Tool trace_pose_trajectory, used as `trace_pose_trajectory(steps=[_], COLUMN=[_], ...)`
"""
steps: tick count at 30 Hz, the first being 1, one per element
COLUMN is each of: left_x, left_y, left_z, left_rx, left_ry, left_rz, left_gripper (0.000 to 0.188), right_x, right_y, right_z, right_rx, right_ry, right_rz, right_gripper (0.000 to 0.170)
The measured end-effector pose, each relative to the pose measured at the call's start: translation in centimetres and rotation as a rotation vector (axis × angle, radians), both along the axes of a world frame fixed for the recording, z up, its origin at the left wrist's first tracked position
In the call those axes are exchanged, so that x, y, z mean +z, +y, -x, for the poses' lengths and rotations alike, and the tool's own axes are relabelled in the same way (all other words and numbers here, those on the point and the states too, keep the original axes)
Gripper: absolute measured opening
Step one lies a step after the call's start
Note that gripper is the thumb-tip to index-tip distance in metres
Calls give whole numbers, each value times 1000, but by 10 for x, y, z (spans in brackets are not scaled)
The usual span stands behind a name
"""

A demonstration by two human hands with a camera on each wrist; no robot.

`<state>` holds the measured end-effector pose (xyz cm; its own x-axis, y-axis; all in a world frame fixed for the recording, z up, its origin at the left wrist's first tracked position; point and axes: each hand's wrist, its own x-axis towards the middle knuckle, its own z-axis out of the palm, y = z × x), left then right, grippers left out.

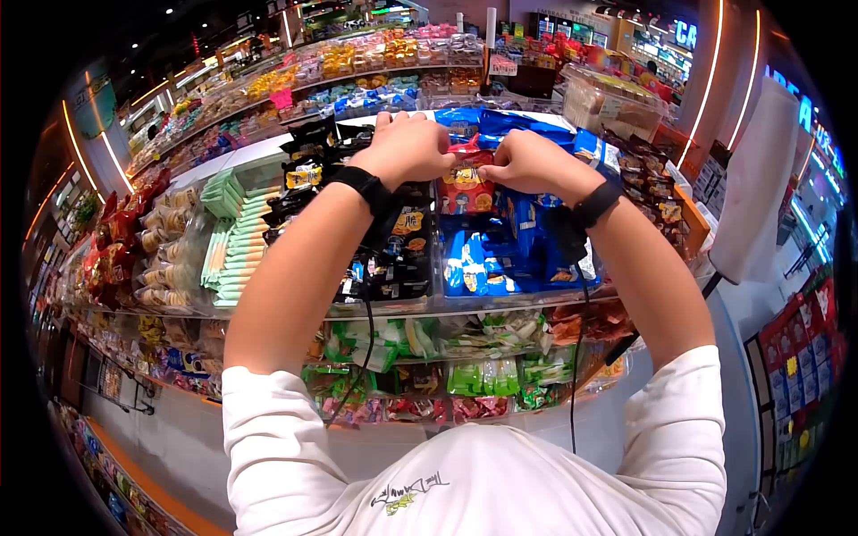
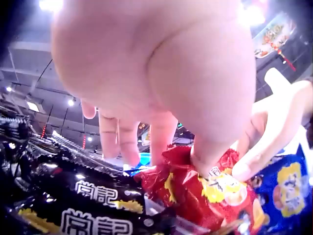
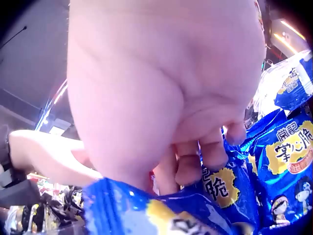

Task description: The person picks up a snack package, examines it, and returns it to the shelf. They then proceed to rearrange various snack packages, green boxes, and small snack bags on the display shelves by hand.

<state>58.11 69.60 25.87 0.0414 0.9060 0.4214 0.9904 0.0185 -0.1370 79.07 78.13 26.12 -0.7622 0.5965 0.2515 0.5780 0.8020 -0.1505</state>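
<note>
A red snack packet (image 1: 465, 194) stands up between both hands, over the divider between black snack packets (image 1: 409, 234) and blue snack packets (image 1: 478, 259). My left hand (image 1: 404, 147) pinches its upper left part; the left wrist view shows the thumb pressed on the red wrapper (image 2: 183, 196) and the fingers behind. From the other side my right hand (image 1: 541, 165) pinches the packet's upper right edge, its thumb tip at the printed front. In the right wrist view, a blue packet (image 3: 161, 210) hides the right thumb tip.
Pale green packets (image 1: 237, 246) and bagged round biscuits (image 1: 170, 241) fill bins at the left. Brown packets (image 1: 648, 183) lie to the right, below a clear plastic box (image 1: 617, 103). Lower shelves hold green packs (image 1: 483, 377). Cables hang from both wrists.
</note>
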Motion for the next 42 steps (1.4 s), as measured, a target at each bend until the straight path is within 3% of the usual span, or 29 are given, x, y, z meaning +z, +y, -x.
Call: trace_pose_trajectory(steps=[3,4,7,11,12,14,18,20,21,23,25,30,39,42], left_x=[-9,-9,-5,-9,-14,-27,-25,-19,-19,-13,-21,-31,-22,-19], left_y=[-2,-6,-7,-7,-5,1,-6,-15,-17,-30,-31,-38,-89,-112], left_z=[-4,-7,-13,-14,-11,-3,2,-2,-1,-10,-9,-17,-49,-60], left_rx=[-1,-5,51,-9,-50,-145,-273,-314,-362,-374,-425,-385,-502,-530], left_ry=[-116,-74,-19,-109,-87,-43,-2,-21,-3,17,45,-11,-85,-148], left_rz=[41,43,90,-5,-50,-129,-149,-225,-293,-257,-146,-124,-196,-173], left_gripper=[38,37,35,39,40,42,64,59,57,52,51,50,40,41], right_x=[-15,-11,-21,-14,-4,-6,-4,-9,1,6,17,36,2,-26], right_y=[-7,-16,-18,-36,-48,-48,-45,-30,-39,-32,-29,-7,17,34], right_z=[-5,-5,-13,-34,-40,-46,-60,-73,-77,-80,-80,-88,-90,-85], right_rx=[-22,-70,30,120,96,122,153,253,205,237,163,261,108,300], right_ry=[63,-64,-19,13,-81,-72,29,130,90,99,52,110,17,100], right_rz=[-133,-84,-191,-201,-116,-95,12,-20,68,153,80,26,82,-226], right_gripper=[41,33,29,44,53,54,63,71,72,71,66,56,47,41])
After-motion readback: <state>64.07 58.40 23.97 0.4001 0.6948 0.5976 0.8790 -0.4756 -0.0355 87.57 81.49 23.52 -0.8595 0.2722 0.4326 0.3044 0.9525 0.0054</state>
